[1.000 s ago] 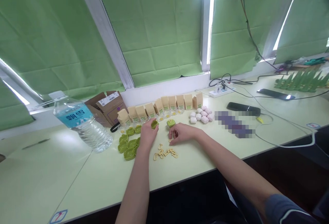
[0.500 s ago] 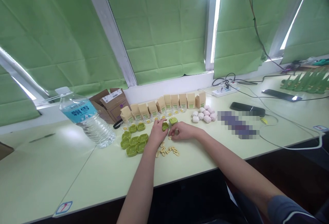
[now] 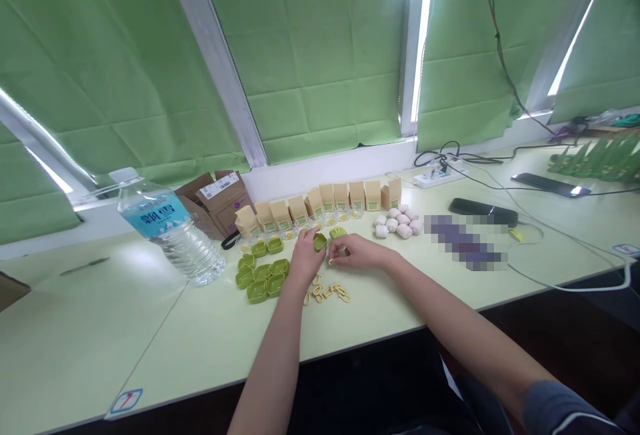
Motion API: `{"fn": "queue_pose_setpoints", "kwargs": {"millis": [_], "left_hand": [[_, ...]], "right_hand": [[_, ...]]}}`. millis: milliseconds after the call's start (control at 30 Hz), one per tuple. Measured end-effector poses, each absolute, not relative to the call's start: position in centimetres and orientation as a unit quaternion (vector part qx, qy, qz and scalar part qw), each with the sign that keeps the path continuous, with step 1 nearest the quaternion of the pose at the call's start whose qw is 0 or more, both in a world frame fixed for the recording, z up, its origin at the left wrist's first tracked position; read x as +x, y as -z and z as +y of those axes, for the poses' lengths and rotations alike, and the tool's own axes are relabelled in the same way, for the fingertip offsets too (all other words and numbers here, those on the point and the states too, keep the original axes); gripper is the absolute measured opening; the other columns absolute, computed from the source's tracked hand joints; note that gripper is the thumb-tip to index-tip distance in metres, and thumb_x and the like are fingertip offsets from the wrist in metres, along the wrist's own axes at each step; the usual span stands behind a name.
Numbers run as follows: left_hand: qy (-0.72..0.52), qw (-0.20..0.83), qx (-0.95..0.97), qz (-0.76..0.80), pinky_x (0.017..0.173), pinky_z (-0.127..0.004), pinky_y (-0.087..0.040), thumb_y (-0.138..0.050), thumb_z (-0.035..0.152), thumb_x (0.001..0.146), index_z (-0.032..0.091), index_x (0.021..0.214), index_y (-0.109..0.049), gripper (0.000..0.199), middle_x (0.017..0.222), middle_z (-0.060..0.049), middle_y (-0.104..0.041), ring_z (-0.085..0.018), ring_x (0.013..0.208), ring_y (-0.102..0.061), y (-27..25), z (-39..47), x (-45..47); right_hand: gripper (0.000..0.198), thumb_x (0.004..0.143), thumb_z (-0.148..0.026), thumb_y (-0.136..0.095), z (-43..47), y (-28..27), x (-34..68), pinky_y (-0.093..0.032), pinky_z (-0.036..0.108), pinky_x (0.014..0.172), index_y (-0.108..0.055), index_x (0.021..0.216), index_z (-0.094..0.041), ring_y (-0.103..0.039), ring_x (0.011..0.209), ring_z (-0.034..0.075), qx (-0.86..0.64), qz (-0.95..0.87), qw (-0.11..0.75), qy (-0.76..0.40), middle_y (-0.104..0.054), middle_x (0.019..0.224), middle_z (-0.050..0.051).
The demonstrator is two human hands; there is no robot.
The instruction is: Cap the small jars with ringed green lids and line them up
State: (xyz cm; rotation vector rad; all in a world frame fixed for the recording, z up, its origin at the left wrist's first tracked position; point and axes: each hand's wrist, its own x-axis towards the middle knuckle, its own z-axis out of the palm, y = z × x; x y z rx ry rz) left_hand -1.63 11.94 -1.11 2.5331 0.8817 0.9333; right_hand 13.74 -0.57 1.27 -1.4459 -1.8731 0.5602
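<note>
My left hand [image 3: 306, 256] is closed around a small green cup [image 3: 320, 242], its hollow side facing me. Close by on the right, my right hand [image 3: 356, 252] has thumb and fingers pinched on a little cream-coloured loop [image 3: 331, 262], mostly hidden by the fingertips. Just beyond the right fingers lies a green lid-like piece [image 3: 338, 231] with a pale yellow bit on top. Below both hands, several more cream loops [image 3: 342, 294] lie loose on the table. Several green cups [image 3: 257, 292] stand grouped left of my left hand.
Small beige cartons [image 3: 327, 196] line the back, with clear packets before them. A pile of pinkish-white pieces [image 3: 393, 224] sits right. A water bottle [image 3: 173, 232] and cardboard box [image 3: 225, 205] stand left. Cables, a power strip [image 3: 440, 174] and a black device [image 3: 483, 211] occupy the right.
My right fingers have closed on the cream loop and raised it slightly from the tabletop. The green cup in my left hand has tilted a little. The view has shifted very slightly.
</note>
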Motion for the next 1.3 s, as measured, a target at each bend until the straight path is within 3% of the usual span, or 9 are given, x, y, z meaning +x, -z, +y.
{"fn": "queue_pose_setpoints", "kwargs": {"millis": [167, 367, 533, 800, 1067, 1300], "left_hand": [[-0.378, 0.177, 0.855, 0.308, 0.095, -0.039, -0.049, -0.075, 0.018, 0.071, 0.021, 0.111, -0.067, 0.041, 0.106, -0.007, -0.054, -0.022, 0.1, -0.06, 0.4, 11.5, -1.4], [-0.406, 0.205, 0.846, 0.279, 0.095, -0.039, -0.049, -0.077, 0.024, 0.072, 0.023, 0.105, -0.066, 0.035, 0.108, -0.007, -0.054, -0.022, 0.101, -0.059, -0.3, 10.7, -1.4], [-0.405, 0.212, 0.86, 0.226, 0.091, -0.036, -0.05, -0.075, 0.022, 0.073, 0.022, 0.103, -0.064, 0.031, 0.102, -0.005, -0.061, -0.02, 0.098, -0.06, -0.8, 10.2, -1.4], [-0.414, 0.248, 0.848, 0.221, 0.067, -0.026, -0.055, -0.078, 0.027, 0.074, 0.022, 0.109, -0.065, 0.038, 0.11, -0.006, -0.054, -0.017, 0.089, -0.061, -0.7, 10.2, -1.5], [-0.419, 0.249, 0.85, 0.201, 0.074, -0.029, -0.059, -0.079, 0.025, 0.074, 0.023, 0.113, -0.065, 0.042, 0.111, -0.006, -0.056, -0.014, 0.085, -0.062, -0.6, 10.3, -1.4], [-0.415, 0.262, 0.847, 0.202, 0.079, -0.03, -0.059, -0.07, 0.011, 0.076, 0.025, 0.121, -0.063, 0.048, 0.116, -0.006, -0.056, -0.015, 0.089, -0.064, -0.5, 10.3, -1.4]], "right_hand": [[0.02, 0.092, -0.04, -0.057, -0.5, -1.4, 13.7, -0.048, 0.024, 0.056, -0.061, 0.099, -0.022, -0.057, 0.049, 0.007, -0.553, -0.674, 0.435, -0.225, -0.069, 0.1, 0.002], [0.025, 0.09, -0.043, -0.059, 0.0, -1.0, 14.0, -0.048, 0.02, 0.05, -0.058, 0.105, -0.023, -0.056, 0.049, 0.006, -0.569, -0.642, 0.477, -0.192, -0.067, 0.091, 0.0], [0.021, 0.088, -0.039, -0.061, 0.1, -0.9, 14.1, -0.044, 0.019, 0.047, -0.061, 0.099, -0.021, -0.054, 0.047, 0.006, -0.581, -0.639, 0.476, -0.167, -0.063, 0.081, -0.002], [0.021, 0.088, -0.034, -0.061, 0.2, -1.0, 13.9, -0.047, 0.021, 0.052, -0.068, 0.101, -0.02, -0.056, 0.049, 0.006, -0.572, -0.639, 0.498, -0.127, -0.069, 0.104, 0.005], [0.025, 0.087, -0.035, -0.062, 0.2, -1.1, 14.0, -0.05, 0.024, 0.051, -0.069, 0.107, -0.021, -0.06, 0.047, 0.008, -0.569, -0.626, 0.515, -0.136, -0.072, 0.103, 0.004], [0.015, 0.084, -0.029, -0.064, 0.1, -1.3, 14.0, -0.05, 0.023, 0.054, -0.07, 0.095, -0.021, -0.062, 0.048, 0.009, -0.586, -0.615, 0.512, -0.126, -0.074, 0.097, 0.002]]}}
